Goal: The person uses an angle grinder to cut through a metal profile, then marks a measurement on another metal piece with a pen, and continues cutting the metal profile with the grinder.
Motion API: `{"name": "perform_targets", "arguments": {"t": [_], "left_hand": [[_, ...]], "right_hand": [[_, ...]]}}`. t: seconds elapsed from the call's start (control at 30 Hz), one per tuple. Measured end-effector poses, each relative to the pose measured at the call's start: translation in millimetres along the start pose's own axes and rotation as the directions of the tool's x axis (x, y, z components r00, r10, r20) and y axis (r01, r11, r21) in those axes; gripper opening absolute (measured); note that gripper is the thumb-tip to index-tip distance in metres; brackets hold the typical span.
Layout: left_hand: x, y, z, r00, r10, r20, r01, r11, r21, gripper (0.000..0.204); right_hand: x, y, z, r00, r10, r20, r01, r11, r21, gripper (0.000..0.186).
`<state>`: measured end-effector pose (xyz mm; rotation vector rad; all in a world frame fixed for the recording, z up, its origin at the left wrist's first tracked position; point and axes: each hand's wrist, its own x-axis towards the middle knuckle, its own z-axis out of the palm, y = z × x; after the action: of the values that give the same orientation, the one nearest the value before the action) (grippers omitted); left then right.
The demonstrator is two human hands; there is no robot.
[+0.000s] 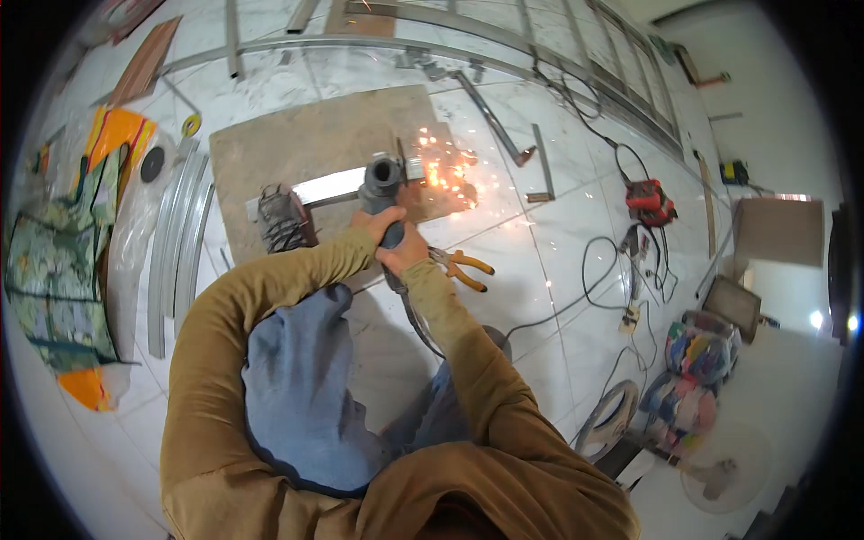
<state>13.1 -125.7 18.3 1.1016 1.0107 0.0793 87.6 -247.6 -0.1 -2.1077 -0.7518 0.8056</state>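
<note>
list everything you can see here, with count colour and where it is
angle grinder: 1, grey, on the board, throwing sparks
metal bar: 1, silver, under the grinder
board: 1, tan, on the floor
pliers: 1, orange handles, right of the hands
shoe: 1, dark, on the bar's left end
curved metal strips: several, silver, left of the board
red machine: 1, red, floor at right
cables: several, black and white, floor at right
left hand: on the grinder's handle
right hand: on the grinder's handle
</note>
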Motion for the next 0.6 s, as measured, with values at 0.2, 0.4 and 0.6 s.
{"name": "perform_targets", "arguments": {"t": [0.2,0.4,0.6], "left_hand": [[6,10,-55,0.923,0.299,0.242,-0.212,0.921,-0.328,0.07],[46,25,-76,0.77,0.618,0.156,-0.31,0.15,0.939,0.058],[78,30,-105,0.906,0.287,0.311,-0.385,0.253,0.888,0.052]], "right_hand": [[-8,-92,-35,0.998,-0.001,0.062,-0.002,0.999,0.052,0.06],[14,-38,-92,0.991,-0.063,-0.121,0.09,0.969,0.23,0.05],[-20,-55,-111,1.0,0.021,-0.02,-0.01,0.9,0.436,0.038]]}}
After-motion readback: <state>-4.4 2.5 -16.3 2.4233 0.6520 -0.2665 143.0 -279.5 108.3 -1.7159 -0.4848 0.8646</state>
